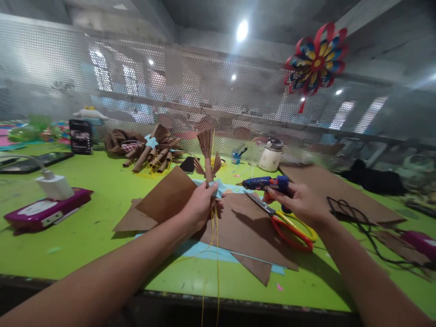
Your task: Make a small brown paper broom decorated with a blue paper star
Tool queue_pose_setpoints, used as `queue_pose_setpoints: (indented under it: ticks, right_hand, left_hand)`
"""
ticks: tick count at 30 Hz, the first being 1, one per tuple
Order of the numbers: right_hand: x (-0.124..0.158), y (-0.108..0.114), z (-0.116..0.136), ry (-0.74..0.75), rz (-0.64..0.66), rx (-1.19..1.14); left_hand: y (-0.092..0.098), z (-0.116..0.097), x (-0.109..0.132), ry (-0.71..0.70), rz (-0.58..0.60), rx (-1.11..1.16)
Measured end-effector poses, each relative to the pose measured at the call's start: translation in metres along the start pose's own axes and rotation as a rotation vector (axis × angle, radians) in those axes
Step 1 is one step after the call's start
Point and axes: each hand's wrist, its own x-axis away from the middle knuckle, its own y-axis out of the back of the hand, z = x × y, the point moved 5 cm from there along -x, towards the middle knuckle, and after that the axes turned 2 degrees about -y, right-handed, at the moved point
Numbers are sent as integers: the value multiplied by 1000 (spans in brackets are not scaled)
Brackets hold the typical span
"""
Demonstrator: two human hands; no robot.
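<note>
My left hand [203,204] is closed around the lower part of a brown paper craft [209,163], a rolled tube with a pleated fan top and smaller pleated pieces at its sides. Light blue paper shows at the grip, and yellow strings [213,227] dangle below it. In my right hand [299,202] is a dark blue glue gun [265,183], its nozzle pointing left toward the craft but apart from it. Scissors [289,227] with red and yellow handles lie beneath that hand on brown paper sheets [245,240].
Behind on the green table [112,268] lie several finished-looking brown paper crafts [158,152]. A white jar [270,156] stands at the back. At left are a purple power strip [51,206] and an upright phone [81,136]. A black cord [364,236] runs along the right.
</note>
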Motion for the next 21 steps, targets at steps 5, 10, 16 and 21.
queue_pose_setpoints:
  ticks: [5,10,16,21]
  right_hand:
    - [1,-5,-5,-22,74,-310]
    - [2,-6,-8,-40,115,-392]
    - [-5,6,-17,-72,66,20]
    - [-13,19,-34,-197,-193,297]
  left_hand:
    - [-11,-11,4,-25,153,85]
    - [-16,-4,4,-8,203,150]
    - [11,-12,-7,-92,-168,54]
    - [20,-20,-11,29,-151,-212]
